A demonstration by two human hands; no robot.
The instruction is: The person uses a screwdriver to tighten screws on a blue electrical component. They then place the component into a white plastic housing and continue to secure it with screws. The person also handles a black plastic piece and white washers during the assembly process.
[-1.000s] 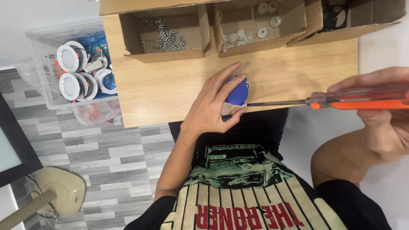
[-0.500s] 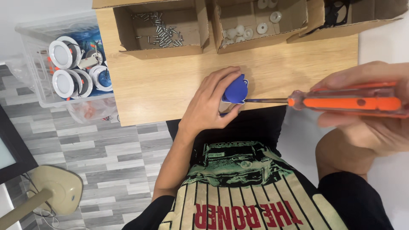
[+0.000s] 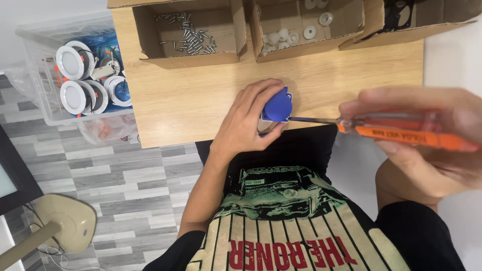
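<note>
Blue plastic part sat gripped in the left hand fingers at the bench edge; right hand fingers clasped an orange-handled screwdriver, tip touching it.

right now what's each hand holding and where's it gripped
The left hand wraps its fingers around the sides of a small blue part at the table edge. The right hand grips an orange screwdriver by its handle.
</note>
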